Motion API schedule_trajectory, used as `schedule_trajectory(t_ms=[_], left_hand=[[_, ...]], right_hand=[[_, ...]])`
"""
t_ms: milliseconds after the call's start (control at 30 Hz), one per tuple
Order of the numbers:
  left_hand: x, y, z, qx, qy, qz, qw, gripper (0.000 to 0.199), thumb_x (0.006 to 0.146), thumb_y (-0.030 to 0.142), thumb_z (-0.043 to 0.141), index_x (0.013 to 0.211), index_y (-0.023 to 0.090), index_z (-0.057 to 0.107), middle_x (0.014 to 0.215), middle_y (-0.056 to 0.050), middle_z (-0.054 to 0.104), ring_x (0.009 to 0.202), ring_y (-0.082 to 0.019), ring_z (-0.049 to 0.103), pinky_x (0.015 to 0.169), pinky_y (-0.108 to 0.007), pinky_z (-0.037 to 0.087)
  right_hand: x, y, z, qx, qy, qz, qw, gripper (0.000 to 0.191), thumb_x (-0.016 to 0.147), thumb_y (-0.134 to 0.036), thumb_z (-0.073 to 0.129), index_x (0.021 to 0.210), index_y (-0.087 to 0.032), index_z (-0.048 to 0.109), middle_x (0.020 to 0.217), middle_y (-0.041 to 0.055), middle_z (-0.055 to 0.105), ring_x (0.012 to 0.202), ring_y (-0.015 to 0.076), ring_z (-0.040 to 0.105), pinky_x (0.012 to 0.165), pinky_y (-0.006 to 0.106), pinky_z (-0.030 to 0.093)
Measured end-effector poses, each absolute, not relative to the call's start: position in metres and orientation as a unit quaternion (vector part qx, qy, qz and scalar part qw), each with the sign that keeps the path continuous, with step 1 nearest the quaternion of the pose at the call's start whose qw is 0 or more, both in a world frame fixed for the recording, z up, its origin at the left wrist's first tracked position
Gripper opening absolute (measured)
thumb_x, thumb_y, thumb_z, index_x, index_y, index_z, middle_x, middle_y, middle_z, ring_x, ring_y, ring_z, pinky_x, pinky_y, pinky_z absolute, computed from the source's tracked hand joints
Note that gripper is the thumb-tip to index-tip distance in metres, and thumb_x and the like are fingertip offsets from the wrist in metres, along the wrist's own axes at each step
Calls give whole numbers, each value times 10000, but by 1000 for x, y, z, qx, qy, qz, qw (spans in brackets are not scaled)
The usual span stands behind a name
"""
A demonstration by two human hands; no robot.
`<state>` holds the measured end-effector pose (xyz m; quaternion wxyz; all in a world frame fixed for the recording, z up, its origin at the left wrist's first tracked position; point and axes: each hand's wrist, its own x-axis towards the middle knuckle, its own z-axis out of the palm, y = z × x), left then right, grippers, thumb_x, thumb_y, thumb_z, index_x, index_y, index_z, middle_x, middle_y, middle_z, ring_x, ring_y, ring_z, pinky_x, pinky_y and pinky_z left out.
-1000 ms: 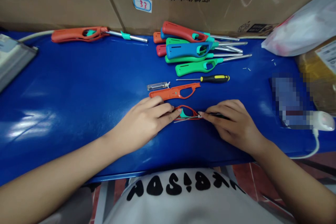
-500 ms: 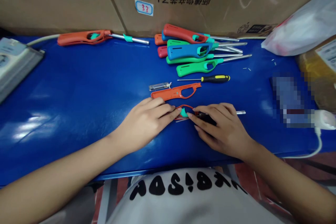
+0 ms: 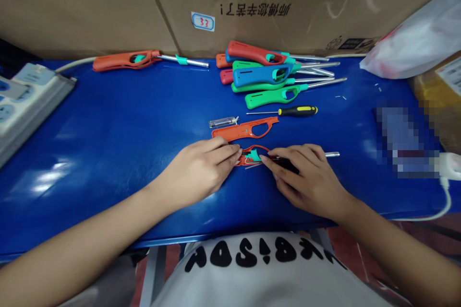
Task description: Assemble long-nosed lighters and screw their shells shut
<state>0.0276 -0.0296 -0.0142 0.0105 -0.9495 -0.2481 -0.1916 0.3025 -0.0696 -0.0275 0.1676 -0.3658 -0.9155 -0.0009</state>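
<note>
On the blue table, an opened orange lighter (image 3: 248,159) of the long-nozzle kind lies between my hands, a turquoise trigger (image 3: 255,155) showing inside it. My left hand (image 3: 212,165) has its fingers closed on the handle end, which they cover. At the other end my right hand (image 3: 300,172) grips the lighter near the nozzle, with the metal tip (image 3: 332,154) sticking out beyond it. Just behind lie the loose orange handle half (image 3: 234,133) and a clear fuel tank (image 3: 222,122). A dark object under my right palm is mostly hidden.
Behind the loose parts lies a black-and-yellow screwdriver (image 3: 297,111), then a pile of assembled lighters (image 3: 261,74). Another orange lighter (image 3: 122,61) rests by the cardboard box (image 3: 90,9). A power strip (image 3: 32,91) stands left; a blurred-out phone-like object (image 3: 406,139) lies right.
My left fingers have drawn back slightly leftward, uncovering more of the turquoise trigger and orange shell. My right hand stays at the nozzle. The whole view has shifted a little.
</note>
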Motion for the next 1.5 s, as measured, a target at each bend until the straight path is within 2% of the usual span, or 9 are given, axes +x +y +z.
schedule_trajectory(t_ms=[133,267,333,500,733,933,1100,1333,1500], left_hand=[[26,-32,-14,-948,-261,-179,39,221,1026,236,574,1084,103,741,1095,-91,776,950,-241,716,725,-370,611],[21,-30,-20,-954,-242,-176,18,279,1019,196,579,1253,75,672,1121,-114,753,1031,-248,692,847,-384,620],[20,-29,-22,-955,-248,-161,-12,325,1017,196,582,1323,104,636,1155,-116,733,1090,-254,669,901,-394,613],[22,-29,-25,-953,-266,-138,-37,308,1021,203,573,1314,143,647,1205,-120,698,1155,-269,637,970,-425,592],[24,-29,-23,-951,-250,-172,-56,282,1036,206,540,1263,90,661,1171,-123,723,1134,-268,659,973,-417,607],[24,-27,-20,-939,-266,-201,-82,423,1049,234,521,1447,93,510,1090,-102,756,1046,-240,688,934,-415,623],[23,-26,-22,-931,-268,-226,-104,409,1042,256,540,1428,123,531,1109,-101,758,1078,-241,687,946,-407,617],[24,-26,-23,-926,-274,-235,-110,431,1025,244,569,1431,106,539,1071,-107,769,1054,-246,695,915,-397,617],[19,-18,-13,-896,-313,-265,-171,382,984,278,633,1346,155,621,1171,-102,744,1063,-221,685,960,-372,570]], right_hand=[[302,-70,-28,-369,-914,-6,171,384,953,-168,586,1335,-182,622,1194,123,712,1063,259,633,896,445,422],[302,-70,-29,-368,-914,-11,169,385,958,-170,576,1342,-178,612,1198,122,709,1067,257,626,903,446,421],[302,-70,-30,-368,-914,-14,167,400,957,-169,578,1356,-173,604,1207,122,704,1079,263,618,911,450,416],[302,-70,-30,-369,-919,-13,140,434,972,-200,569,1406,-203,573,1265,129,666,1113,278,587,912,458,402],[297,-70,-29,-370,-920,-19,128,435,982,-210,548,1417,-213,566,1306,142,629,1145,296,553,910,463,394],[295,-70,-31,-373,-916,-18,146,408,976,-206,554,1382,-211,590,1295,127,639,1141,288,555,923,457,393],[293,-70,-32,-377,-913,-5,154,415,973,-190,554,1387,-207,581,1345,130,632,1160,293,553,944,480,397],[291,-68,-30,-387,-911,17,143,456,972,-170,544,1423,-234,549,1401,144,583,1216,308,532,954,503,405],[291,-65,-30,-400,-901,36,167,482,950,-138,555,1411,-276,553,1402,125,575,1188,296,548,926,485,421]])
